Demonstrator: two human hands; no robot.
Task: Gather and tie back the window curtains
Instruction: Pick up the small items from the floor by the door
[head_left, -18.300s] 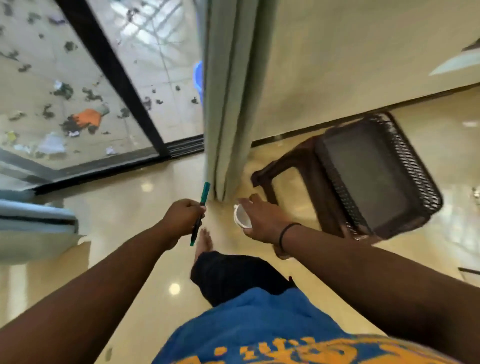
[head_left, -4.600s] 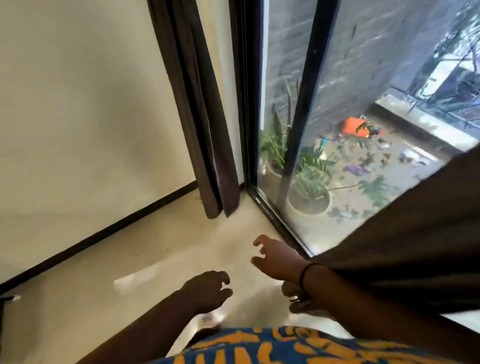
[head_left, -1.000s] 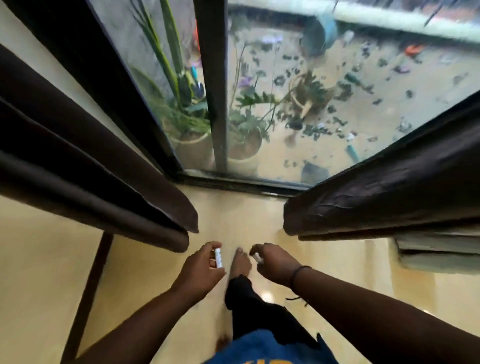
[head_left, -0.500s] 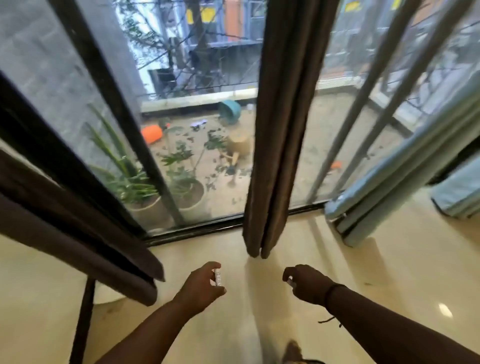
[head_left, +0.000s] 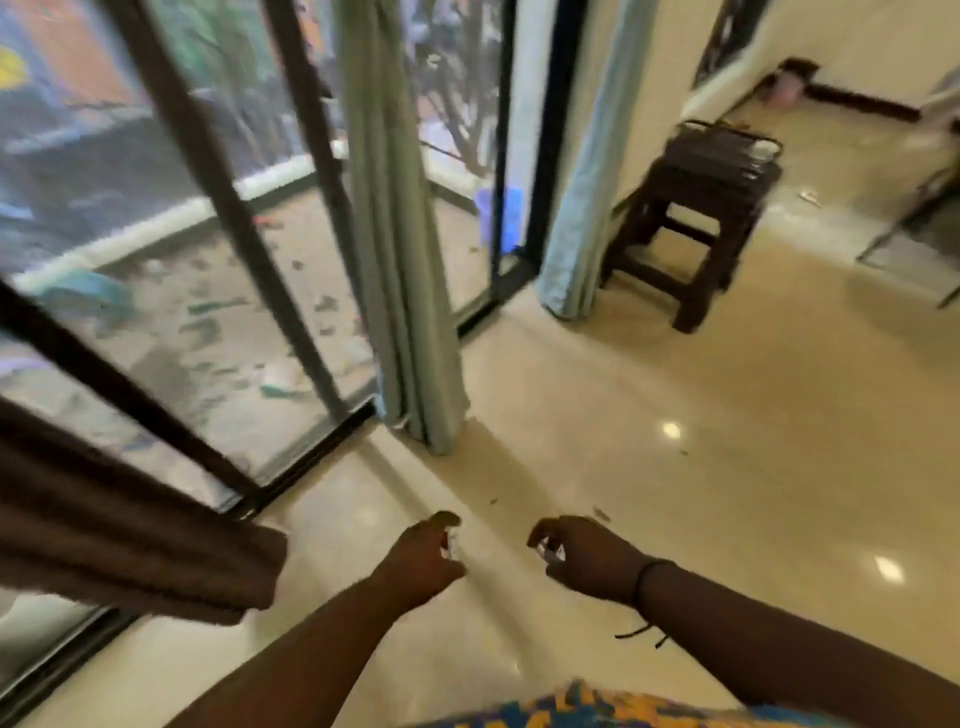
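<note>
The green curtain (head_left: 405, 260) hangs in a tight bunch in front of the glass door (head_left: 208, 291), right in the middle of your view, and its bottom edge reaches the floor (head_left: 675, 493). A second pale blue curtain (head_left: 587, 182) hangs bunched at the right end of the door frame, just beside the wall. A brown curtain (head_left: 130, 540) cuts across the left side, close to you and slanted in the view.

Both of your hands are held out low over the floor, well apart from the green curtain and not touching any curtain. Your left hand (head_left: 423, 558) has its fingers (head_left: 448, 519) curled, and the thumb and fingers pinch a small white thing (head_left: 453, 545). The picture is too blurry to tell what that thing is. Your right hand (head_left: 587, 558) also has its fingers curled in, and they pinch another small white piece (head_left: 551, 550). There is a gap between your two hands. A dark band (head_left: 647, 571) sits round your right wrist, with a loose thread hanging from it.

Past the blue curtain, a dark wooden stool (head_left: 696, 218) stands on the floor near the wall. Through the glass you can see a yard with bits of litter on the ground.
</note>
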